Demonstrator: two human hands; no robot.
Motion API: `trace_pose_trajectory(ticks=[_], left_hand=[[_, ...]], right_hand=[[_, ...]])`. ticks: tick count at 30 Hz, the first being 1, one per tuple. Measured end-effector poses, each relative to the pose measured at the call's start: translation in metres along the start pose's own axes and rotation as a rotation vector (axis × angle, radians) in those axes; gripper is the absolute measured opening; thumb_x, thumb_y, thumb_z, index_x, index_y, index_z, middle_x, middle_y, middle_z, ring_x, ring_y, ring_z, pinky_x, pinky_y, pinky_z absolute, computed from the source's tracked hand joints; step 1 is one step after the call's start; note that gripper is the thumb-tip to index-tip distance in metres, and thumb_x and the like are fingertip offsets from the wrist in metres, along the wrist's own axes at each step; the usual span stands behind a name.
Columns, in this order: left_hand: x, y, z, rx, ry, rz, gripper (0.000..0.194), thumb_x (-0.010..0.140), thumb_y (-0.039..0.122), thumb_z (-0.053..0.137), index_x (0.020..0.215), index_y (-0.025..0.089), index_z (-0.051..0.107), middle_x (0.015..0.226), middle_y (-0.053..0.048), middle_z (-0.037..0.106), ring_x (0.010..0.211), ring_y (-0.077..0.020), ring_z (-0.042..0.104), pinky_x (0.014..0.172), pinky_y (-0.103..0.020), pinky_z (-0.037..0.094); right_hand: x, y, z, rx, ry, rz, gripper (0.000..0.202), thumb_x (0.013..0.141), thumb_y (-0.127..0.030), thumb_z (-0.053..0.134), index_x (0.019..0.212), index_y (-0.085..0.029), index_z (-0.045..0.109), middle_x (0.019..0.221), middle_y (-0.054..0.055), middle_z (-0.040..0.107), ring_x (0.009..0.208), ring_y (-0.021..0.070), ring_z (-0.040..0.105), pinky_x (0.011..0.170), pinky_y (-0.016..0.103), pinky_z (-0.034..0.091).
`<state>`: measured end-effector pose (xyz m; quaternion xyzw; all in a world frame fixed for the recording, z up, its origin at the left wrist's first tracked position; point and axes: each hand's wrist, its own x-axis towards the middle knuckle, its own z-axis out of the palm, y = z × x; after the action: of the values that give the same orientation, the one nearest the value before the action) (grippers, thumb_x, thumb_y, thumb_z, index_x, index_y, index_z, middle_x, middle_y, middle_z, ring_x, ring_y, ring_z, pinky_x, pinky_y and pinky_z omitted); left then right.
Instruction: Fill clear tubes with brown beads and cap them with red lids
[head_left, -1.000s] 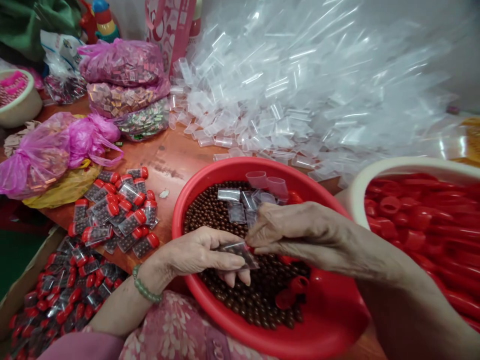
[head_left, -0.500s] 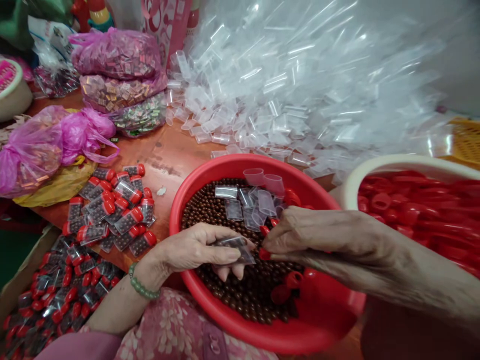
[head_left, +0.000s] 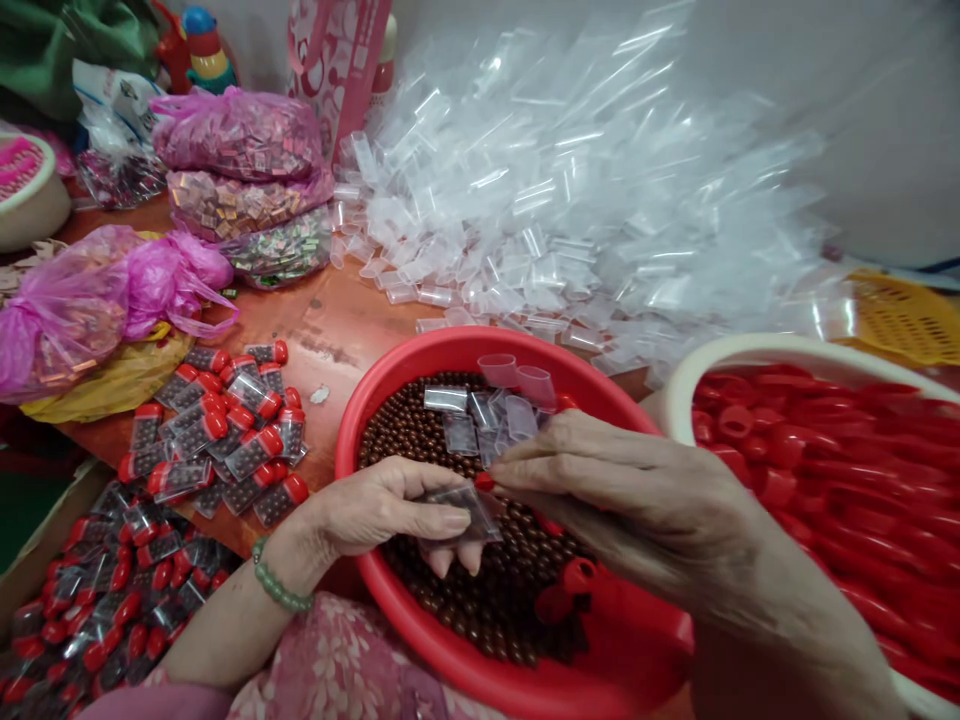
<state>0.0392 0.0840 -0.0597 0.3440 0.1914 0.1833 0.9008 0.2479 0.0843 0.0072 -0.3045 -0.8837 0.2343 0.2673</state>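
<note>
My left hand (head_left: 397,515) is closed round a clear plastic tube (head_left: 476,508) with dark contents, its open end facing right. Pinched in the fingertips of my right hand (head_left: 600,480) is a small red cap (head_left: 485,482), just above and beside the tube's end; whether they touch I cannot tell. Both hands are over a red basin (head_left: 405,610) of brown beads (head_left: 487,620). Several loose clear tubes (head_left: 517,415) lie on the beads at the far side. Another red cap piece (head_left: 577,575) rests nearer me.
Capped, bead-filled tubes (head_left: 225,420) are heaped on the table at left, with more in a box (head_left: 97,590) below. Pink bags (head_left: 240,135) stand behind. A big pile of clear tubes (head_left: 525,190) fills the back. A white tub (head_left: 682,385) of red caps is at right.
My right hand has moved left with the red cap, closer to the tube's open end. My left hand keeps its hold on the tube. The view has shifted slightly.
</note>
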Motion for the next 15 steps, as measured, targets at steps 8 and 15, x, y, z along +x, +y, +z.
trace_pose_trajectory(ticks=[8, 15], left_hand=[[0.003, -0.004, -0.001, -0.047, 0.022, 0.012, 0.041, 0.071, 0.047, 0.078, 0.088, 0.011, 0.067, 0.072, -0.003, 0.067, 0.053, -0.0063, 0.058, 0.052, -0.017, 0.045], [0.001, -0.002, -0.001, -0.079, 0.011, 0.022, 0.047, 0.071, 0.045, 0.078, 0.103, 0.012, 0.070, 0.073, -0.003, 0.067, 0.056, -0.0079, 0.059, 0.055, -0.019, 0.046]], right_hand=[[0.001, 0.001, -0.003, 0.145, -0.093, 0.063, 0.011, 0.092, -0.017, 0.056, 0.090, -0.020, 0.067, 0.076, 0.002, 0.070, 0.070, 0.0115, 0.065, 0.064, 0.020, 0.050], [-0.002, 0.000, -0.021, 0.343, -0.155, 0.077, 0.014, 0.088, -0.015, 0.061, 0.086, -0.024, 0.070, 0.073, 0.000, 0.073, 0.068, 0.0137, 0.069, 0.069, 0.022, 0.055]])
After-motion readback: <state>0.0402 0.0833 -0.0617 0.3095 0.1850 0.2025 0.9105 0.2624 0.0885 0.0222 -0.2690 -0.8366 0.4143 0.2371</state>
